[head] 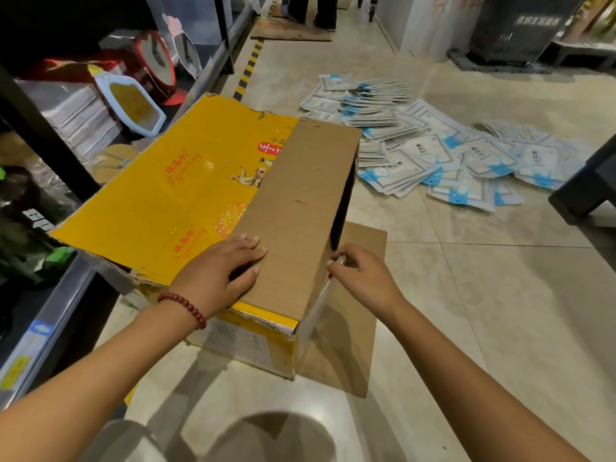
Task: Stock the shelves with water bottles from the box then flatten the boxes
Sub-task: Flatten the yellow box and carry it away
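A large yellow cardboard box (173,191) with red print lies on its side on the floor beside the shelf. Its brown flap (300,201) is folded over the open end. My left hand (220,271), a red bead bracelet on its wrist, rests on the near part of that flap with fingers spread. My right hand (360,275) pinches a strip of clear tape (320,305) at the flap's right edge. Another brown flap (353,315) lies flat on the floor under the box's right side. No water bottles are visible.
Shelves (50,315) on the left hold mirrors (133,105) and packaged goods. Several white and blue packets (433,151) are scattered over the tiled floor beyond the box. A black basket (520,25) stands at the far right, and a dark fixture (590,188) juts in from the right.
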Tool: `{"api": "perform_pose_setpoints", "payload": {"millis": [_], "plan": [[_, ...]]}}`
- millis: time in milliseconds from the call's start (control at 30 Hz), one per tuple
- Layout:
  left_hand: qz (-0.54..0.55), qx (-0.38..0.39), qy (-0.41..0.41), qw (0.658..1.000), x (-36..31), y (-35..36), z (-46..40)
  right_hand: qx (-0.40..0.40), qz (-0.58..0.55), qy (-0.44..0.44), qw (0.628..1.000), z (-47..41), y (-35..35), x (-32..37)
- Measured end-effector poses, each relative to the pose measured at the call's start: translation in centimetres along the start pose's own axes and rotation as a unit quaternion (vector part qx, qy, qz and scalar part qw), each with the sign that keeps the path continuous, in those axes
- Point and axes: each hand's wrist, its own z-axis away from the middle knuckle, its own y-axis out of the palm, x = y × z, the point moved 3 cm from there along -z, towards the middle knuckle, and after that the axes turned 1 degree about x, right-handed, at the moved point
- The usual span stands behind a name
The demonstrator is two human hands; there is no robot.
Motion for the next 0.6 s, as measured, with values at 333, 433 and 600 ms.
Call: {"api": "perform_pose_setpoints", "payload": {"millis": [333,433,600], "plan": [[-0.012,-0.003,-0.007,1.0,-0.1,0.3,0.0,0.446,0.223,0.157,0.852,3.2,-4.2,-0.9],[-0.011,-0.004,-0.009,1.0,0.1,0.4,0.0,0.366,0.177,0.155,0.9,0.8,-4.3,-0.8],[0.004,-0.011,-0.015,1.0,-0.1,0.3,0.3,0.029,-0.08,0.143,0.986,-5.7,-4.1,-0.6]]}}
